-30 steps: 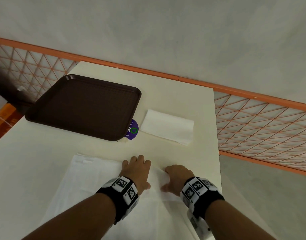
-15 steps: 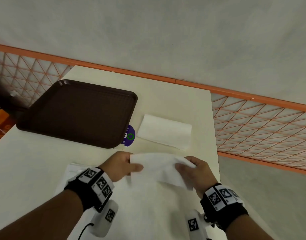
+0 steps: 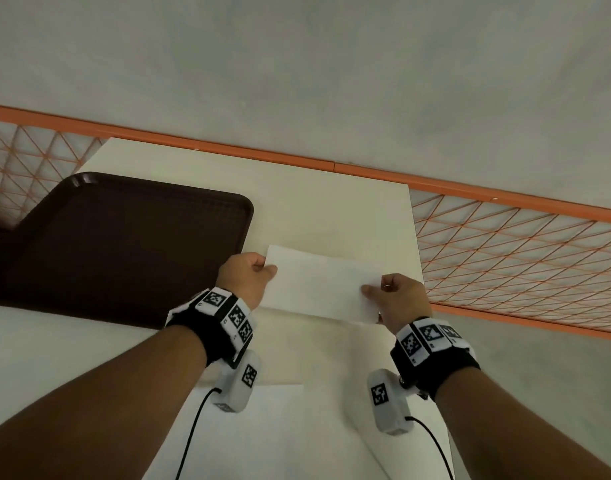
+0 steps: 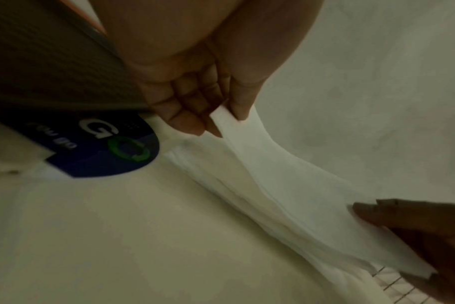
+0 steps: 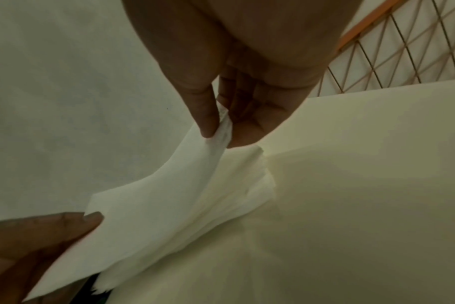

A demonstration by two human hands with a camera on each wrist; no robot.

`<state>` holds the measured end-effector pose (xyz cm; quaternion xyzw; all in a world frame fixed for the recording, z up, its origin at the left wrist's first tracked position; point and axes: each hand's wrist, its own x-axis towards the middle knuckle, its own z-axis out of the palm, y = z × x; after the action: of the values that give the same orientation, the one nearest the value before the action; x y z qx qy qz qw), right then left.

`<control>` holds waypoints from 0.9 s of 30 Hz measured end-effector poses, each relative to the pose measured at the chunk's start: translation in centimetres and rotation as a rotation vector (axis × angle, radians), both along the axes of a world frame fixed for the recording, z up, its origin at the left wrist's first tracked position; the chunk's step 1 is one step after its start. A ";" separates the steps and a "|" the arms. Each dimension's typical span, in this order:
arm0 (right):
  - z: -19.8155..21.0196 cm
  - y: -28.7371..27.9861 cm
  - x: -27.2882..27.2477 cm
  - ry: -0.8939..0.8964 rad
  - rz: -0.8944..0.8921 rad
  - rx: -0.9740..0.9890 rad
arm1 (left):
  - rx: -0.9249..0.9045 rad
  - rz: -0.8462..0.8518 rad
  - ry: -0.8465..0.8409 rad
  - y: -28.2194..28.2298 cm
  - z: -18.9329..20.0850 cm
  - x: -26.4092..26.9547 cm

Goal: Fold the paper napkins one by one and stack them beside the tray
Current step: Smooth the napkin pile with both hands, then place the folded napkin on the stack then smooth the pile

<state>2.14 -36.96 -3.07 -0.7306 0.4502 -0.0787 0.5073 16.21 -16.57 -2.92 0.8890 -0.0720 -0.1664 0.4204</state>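
A folded white napkin (image 3: 321,282) hangs just above the table (image 3: 331,209), right of the dark brown tray (image 3: 124,237). My left hand (image 3: 267,268) pinches its left end between thumb and fingers, and my right hand (image 3: 373,289) pinches its right end. In the left wrist view the left hand (image 4: 226,121) holds the napkin (image 4: 286,174) over the stack of folded napkins (image 4: 221,191). The right wrist view shows the right hand (image 5: 221,127) pinching the napkin (image 5: 156,205) above that stack (image 5: 252,181). In the head view the held napkin hides the stack.
Unfolded white napkins (image 3: 262,427) lie near me under my forearms. A purple label (image 4: 104,148) pokes out from under the tray's near corner. An orange mesh fence (image 3: 505,258) runs behind and right of the table, whose right edge is close to my right hand.
Both hands lifted the folded napkin off the near pile and carried it away from me to above the stack beside the tray.
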 end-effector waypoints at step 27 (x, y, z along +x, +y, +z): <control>-0.8 0.7 -0.9 0.442 0.091 -0.200 | 0.586 -0.329 -0.180 0.6 -0.2 -0.1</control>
<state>1.20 -36.28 -3.90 -0.7961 0.5069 0.0616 0.3247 16.10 -15.99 -3.16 0.9595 -0.2004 -0.1667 0.1069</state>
